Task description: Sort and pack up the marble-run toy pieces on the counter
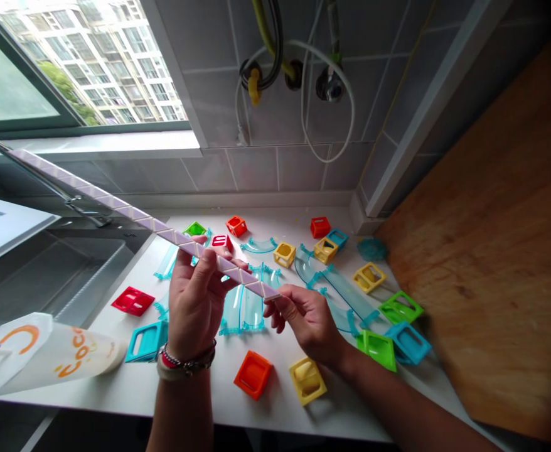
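A long, straight snake puzzle (134, 216) made of pale purple and white wedges slants from upper left down to the middle. My left hand (195, 307) grips it partway along, thumb on the near side and fingers behind. My right hand (310, 323) pinches its lower right end between thumb and fingers. Beneath the hands lie clear blue track pieces (242, 311), partly hidden by my left hand. In front of my wrists sit an orange cube frame (253, 375) and a yellow cube frame (307, 381).
More cube frames in red (133, 301), blue (407, 343) and green (401, 307) are spread over the white counter (200, 395). A drink cup (54, 351) leans in at left, beside the sink (91, 270). A wooden board (496, 263) stands at right.
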The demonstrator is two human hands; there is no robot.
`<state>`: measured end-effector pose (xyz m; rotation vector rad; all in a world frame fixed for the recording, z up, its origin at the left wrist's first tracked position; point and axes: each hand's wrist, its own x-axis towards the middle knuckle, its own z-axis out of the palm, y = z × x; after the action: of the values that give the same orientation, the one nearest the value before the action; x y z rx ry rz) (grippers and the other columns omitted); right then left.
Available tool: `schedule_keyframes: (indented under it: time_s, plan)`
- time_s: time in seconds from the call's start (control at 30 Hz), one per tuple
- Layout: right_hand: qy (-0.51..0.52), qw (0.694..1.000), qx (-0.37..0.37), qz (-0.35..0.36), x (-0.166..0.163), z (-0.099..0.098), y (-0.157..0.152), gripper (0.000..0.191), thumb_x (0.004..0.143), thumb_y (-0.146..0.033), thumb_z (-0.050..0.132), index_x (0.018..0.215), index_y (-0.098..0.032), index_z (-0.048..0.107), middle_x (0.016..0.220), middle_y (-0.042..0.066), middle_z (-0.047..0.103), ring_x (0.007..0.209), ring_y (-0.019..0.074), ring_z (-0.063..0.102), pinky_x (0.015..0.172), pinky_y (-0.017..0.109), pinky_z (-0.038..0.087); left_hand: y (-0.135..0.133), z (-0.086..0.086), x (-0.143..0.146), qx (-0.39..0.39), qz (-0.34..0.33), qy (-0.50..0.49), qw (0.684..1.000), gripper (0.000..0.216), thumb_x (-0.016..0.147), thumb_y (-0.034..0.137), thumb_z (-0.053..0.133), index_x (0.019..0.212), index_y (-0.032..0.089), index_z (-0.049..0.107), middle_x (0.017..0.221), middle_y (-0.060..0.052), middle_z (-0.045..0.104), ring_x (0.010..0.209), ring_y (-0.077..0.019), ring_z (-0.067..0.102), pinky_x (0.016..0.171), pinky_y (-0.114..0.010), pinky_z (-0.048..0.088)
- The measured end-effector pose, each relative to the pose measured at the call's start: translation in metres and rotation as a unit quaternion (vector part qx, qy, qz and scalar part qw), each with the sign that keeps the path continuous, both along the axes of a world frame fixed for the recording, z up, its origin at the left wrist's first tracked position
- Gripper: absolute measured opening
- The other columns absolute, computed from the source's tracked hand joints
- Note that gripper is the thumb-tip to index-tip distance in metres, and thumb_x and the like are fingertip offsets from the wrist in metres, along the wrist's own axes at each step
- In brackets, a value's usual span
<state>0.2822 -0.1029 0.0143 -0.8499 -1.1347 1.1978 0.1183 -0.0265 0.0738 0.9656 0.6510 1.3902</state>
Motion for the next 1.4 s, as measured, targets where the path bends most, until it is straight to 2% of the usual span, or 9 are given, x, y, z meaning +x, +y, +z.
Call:
schedule_keyframes:
  time_s: [0.13,0.3,0.43,0.63,0.83,0.93,1.1,1.4]
  plan:
    - [-0.006,1.000,-0.012,-0.009,0.000,0.000,0.000,0.030,0.102,-0.042,0.062,0.093,-0.017,0.075,0.083,0.005,0.072,0.063,0.0117,0.064,0.055,0.023,0.054,0.001,-0.002,0.004,0.011,0.010,0.013,1.000,0.031,0.090,0.037,0.080,0.110,0.026,0.060,0.091,0.001,0.070,0.077,-0.0153,0.072,0.064,-0.025,0.064]
    - [-0.044,0.998,-0.011,-0.036,0.001,-0.003,-0.001,0.021,0.099,-0.038,0.066,0.096,-0.019,0.075,0.089,0.004,0.071,0.069,0.0135,0.065,0.057,0.024,0.054,0.002,-0.001,0.010,0.045,0.078,0.028,0.996,0.034,0.085,0.038,0.085,0.103,0.023,0.060,0.083,0.003,0.065,0.070,-0.0099,0.064,0.062,-0.020,0.060]
    - [-0.077,0.996,0.005,-0.046,0.002,-0.004,-0.002,0.018,0.098,-0.036,0.066,0.100,-0.020,0.075,0.092,0.004,0.071,0.071,0.0138,0.065,0.057,0.023,0.054,0.001,-0.002,0.015,0.071,0.112,0.033,0.991,0.038,0.083,0.036,0.087,0.103,0.023,0.057,0.082,0.003,0.065,0.069,-0.0102,0.065,0.062,-0.020,0.058]
    - [-0.051,0.999,0.003,0.009,0.000,-0.003,-0.003,0.025,0.103,-0.037,0.059,0.090,-0.017,0.070,0.079,0.002,0.068,0.062,0.0123,0.063,0.054,0.023,0.053,-0.008,-0.003,0.026,0.074,0.167,0.049,0.982,0.029,0.096,0.037,0.070,0.107,0.024,0.047,0.087,-0.001,0.075,0.053,-0.0126,0.068,0.051,-0.023,0.053]
    - [-0.086,0.995,-0.010,0.052,-0.002,0.000,-0.004,0.021,0.102,-0.033,0.061,0.091,-0.016,0.069,0.082,0.003,0.067,0.063,0.0127,0.064,0.056,0.024,0.053,-0.009,-0.005,0.031,0.101,0.207,-0.003,0.973,0.028,0.093,0.031,0.073,0.102,0.024,0.049,0.062,0.010,0.059,0.038,-0.0098,0.057,0.039,-0.020,0.042]
    - [-0.081,0.993,-0.033,0.080,-0.004,-0.001,-0.004,0.020,0.098,-0.034,0.066,0.093,-0.016,0.071,0.083,0.003,0.067,0.064,0.0129,0.065,0.056,0.024,0.054,-0.008,-0.006,0.032,0.103,0.229,-0.002,0.968,0.023,0.093,0.026,0.069,0.103,0.024,0.049,0.060,0.011,0.056,0.034,-0.0098,0.053,0.035,-0.021,0.039]
    - [0.002,0.988,-0.099,0.115,-0.008,-0.002,-0.005,0.026,0.093,-0.041,0.073,0.092,-0.015,0.071,0.076,0.001,0.064,0.059,0.0110,0.063,0.053,0.021,0.055,-0.011,-0.007,0.034,0.084,0.238,-0.005,0.968,0.020,0.093,0.021,0.063,0.106,0.025,0.049,0.057,0.013,0.051,0.031,-0.0094,0.046,0.031,-0.023,0.038]
    - [0.033,0.981,-0.122,0.144,-0.009,-0.003,-0.004,0.033,0.090,-0.047,0.076,0.084,-0.016,0.068,0.065,-0.003,0.061,0.051,0.0092,0.059,0.049,0.021,0.053,-0.015,-0.005,0.034,0.075,0.244,0.055,0.965,0.017,0.097,0.025,0.059,0.109,0.028,0.048,0.057,0.013,0.047,0.032,-0.0074,0.043,0.034,-0.022,0.034]
